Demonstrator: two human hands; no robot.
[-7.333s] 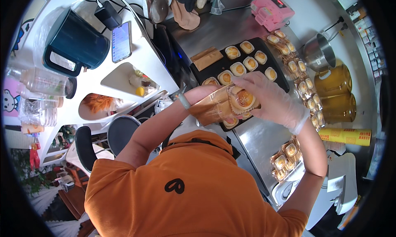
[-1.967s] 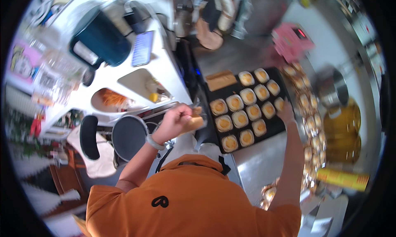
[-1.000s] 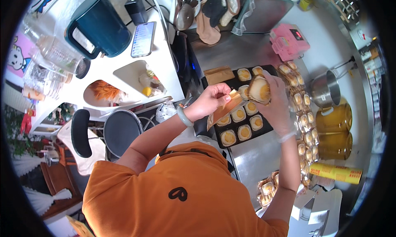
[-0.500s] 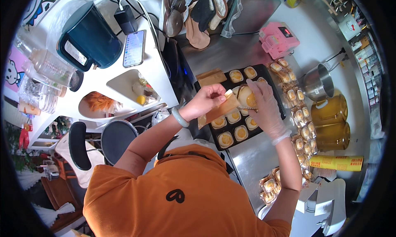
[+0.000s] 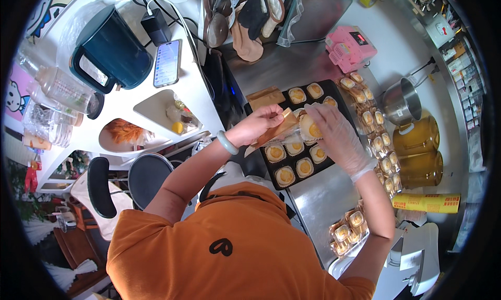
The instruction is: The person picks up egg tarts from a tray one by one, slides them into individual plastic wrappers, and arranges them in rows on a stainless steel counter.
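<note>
My left hand (image 5: 261, 124), bare with a pale bangle at the wrist, pinches a brown paper bag (image 5: 282, 127) with a clear side. In a clear plastic glove, my right hand (image 5: 339, 143) grips a small round cake (image 5: 309, 128) with a yellow top, its fingers over the far side. The cake is close beside the bag's right end; whether it is partly inside cannot be made out. Under both hands lies a dark baking tray (image 5: 343, 102) with several similar cakes (image 5: 305, 167) in pleated paper cups. More flat paper bags (image 5: 266, 98) lie by the tray's far left corner.
Packed cakes (image 5: 377, 141) line the counter's right side, with more (image 5: 347, 232) nearer me. A pink machine (image 5: 350, 49) stands beyond the tray. Two amber containers (image 5: 417, 153) and a metal pot (image 5: 402, 102) are at right. A kettle (image 5: 112, 49) and phone (image 5: 167, 64) sit at left.
The paper bag has tilted and its brown face has turned in my left hand. My right hand has shifted slightly left, with its fingers now further over the cake.
</note>
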